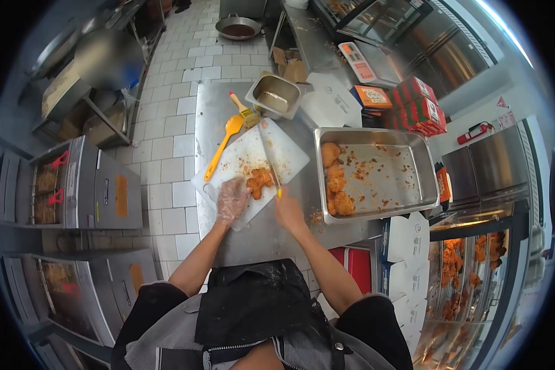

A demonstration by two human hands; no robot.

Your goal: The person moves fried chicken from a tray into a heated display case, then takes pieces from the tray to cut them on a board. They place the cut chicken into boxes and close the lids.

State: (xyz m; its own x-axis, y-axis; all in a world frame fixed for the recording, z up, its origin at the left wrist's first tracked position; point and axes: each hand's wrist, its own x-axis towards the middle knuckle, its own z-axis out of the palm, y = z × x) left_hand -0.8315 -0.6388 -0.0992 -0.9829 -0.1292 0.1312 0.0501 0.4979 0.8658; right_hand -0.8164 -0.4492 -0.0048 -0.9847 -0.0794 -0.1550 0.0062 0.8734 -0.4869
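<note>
While pinning a chicken piece (259,180) to the board (287,154) with the gloved left hand (232,200), fingers bent onto its edge, slices it with a knife (270,163) clenched in the closed fingers of the bare right hand (288,211). Looks mid-cut and early in the batch: one piece under the blade at the board's near end, about four left whole along the left wall of the tray (391,179). Counted on the table (253,237): one board, one knife, one tray, one small pan (273,95), one spatula (222,145), one brush (243,110).
</note>
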